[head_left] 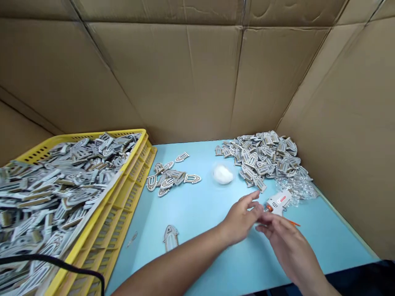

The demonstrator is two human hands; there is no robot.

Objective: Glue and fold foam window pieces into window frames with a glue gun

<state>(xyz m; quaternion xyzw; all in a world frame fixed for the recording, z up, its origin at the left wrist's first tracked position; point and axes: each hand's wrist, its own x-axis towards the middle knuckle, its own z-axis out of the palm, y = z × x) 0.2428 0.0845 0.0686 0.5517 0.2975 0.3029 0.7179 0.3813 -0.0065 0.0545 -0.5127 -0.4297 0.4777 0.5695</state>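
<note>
My left hand (242, 218) and my right hand (288, 240) meet over the right half of the blue table, fingertips touching. Both hands have bent fingers pressed together; whatever may be between them is hidden. Just beyond them lies a white glue gun (279, 200) with an orange nozzle, partly covered by my right hand. A thin orange stick (294, 223) shows beside that hand. Near my left forearm, one arched window-shaped piece (170, 237) lies flat, grey-white with a brown edge, its lower end hidden by the arm.
A yellow crate (126, 193) full of similar pieces stands at left, a black cable (46, 258) across its front. A small group of pieces (168, 181), a round clear dish (222, 174) with white material, a large pile (262, 156) and crumpled clear plastic (298, 189) sit farther back. Cardboard walls (169, 82) enclose the table.
</note>
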